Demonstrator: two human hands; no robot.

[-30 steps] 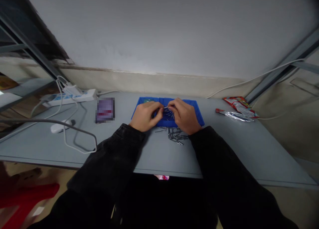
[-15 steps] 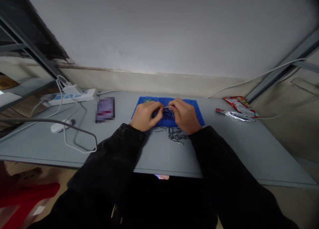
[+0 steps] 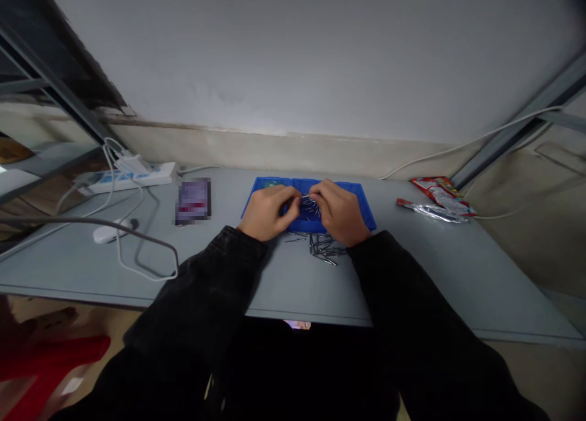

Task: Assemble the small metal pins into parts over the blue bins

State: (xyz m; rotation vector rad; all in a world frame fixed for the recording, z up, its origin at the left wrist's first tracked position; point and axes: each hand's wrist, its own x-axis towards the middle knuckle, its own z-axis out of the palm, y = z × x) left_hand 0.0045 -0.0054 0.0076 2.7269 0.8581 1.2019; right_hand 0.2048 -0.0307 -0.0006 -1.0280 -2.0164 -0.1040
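At six o'clock in the view, just below the front edge of the table [image 3: 297, 290], the small bright patch [image 3: 298, 325] has gone from mostly pink a second ago to pale mauve and tan. Near the dial's centre, the metal piece [image 3: 305, 196] pinched between the left hand [image 3: 270, 213] and the right hand [image 3: 339, 212] looks silvery, where half a second ago it had a tan glint; whether it turned is too small to tell. The table's front edge sits very slightly higher.
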